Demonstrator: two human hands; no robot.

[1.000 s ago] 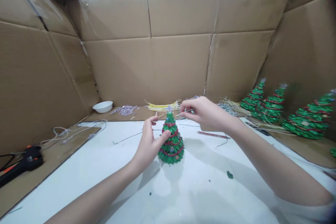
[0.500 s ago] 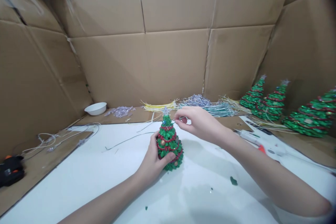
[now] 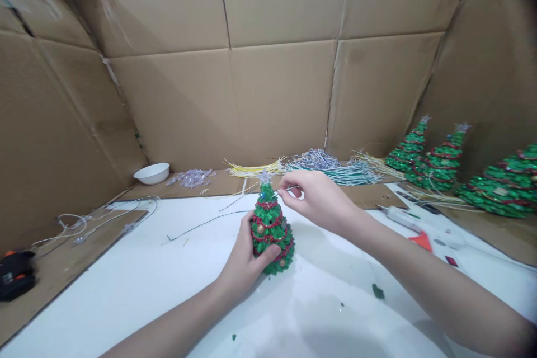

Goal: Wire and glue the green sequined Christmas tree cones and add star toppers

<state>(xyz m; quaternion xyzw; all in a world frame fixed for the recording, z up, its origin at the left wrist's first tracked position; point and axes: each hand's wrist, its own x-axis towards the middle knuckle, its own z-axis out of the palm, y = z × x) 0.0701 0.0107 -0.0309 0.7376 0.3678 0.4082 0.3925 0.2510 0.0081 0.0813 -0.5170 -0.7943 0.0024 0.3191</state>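
Note:
A small green beaded tree point(image 3: 274, 230) with red garlands, gold balls and a pale star on top stands upright on the white table point(image 3: 335, 313). Wrapped round its lower left side is my left hand point(image 3: 251, 254), the thumb across the front. My right hand point(image 3: 304, 193) is beside the tree's upper right, thumb and forefinger pinched on a thin wire point(image 3: 289, 187). The wire's tip reaches the tree just below the star.
At the back lie a white bowl point(image 3: 151, 173), clear beads point(image 3: 193, 178), yellow wires point(image 3: 255, 168) and green wires point(image 3: 346, 173). Finished-looking trees point(image 3: 440, 159) stand at right, near a glue gun point(image 3: 403, 219). A black tool point(image 3: 17, 275) lies far left.
The wire in my right hand now shows clearly against the tree's upper side. My hands have barely moved, and the view has shifted slightly.

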